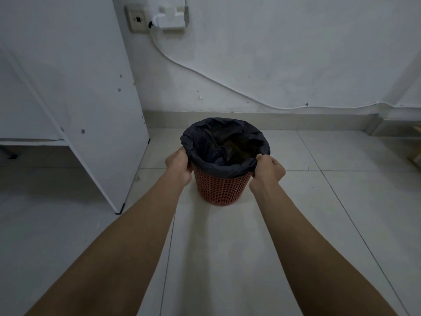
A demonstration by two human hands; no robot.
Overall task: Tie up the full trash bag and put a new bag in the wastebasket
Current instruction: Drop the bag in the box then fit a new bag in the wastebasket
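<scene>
A round orange mesh wastebasket (220,189) stands on the tiled floor in front of me. A black trash bag (225,142) lines it, its edge folded over the rim. My left hand (178,166) grips the folded bag edge at the basket's left side. At the right side my right hand (267,169) pinches the bag edge with curled fingers. What lies inside the bag is dark and hard to make out.
A white cabinet panel (95,106) stands on the floor to the left of the basket. Behind it is a white wall with a socket (137,19), a plugged adapter (170,18) and a cable (227,84) running right. Pale floor tiles (330,213) surround the basket.
</scene>
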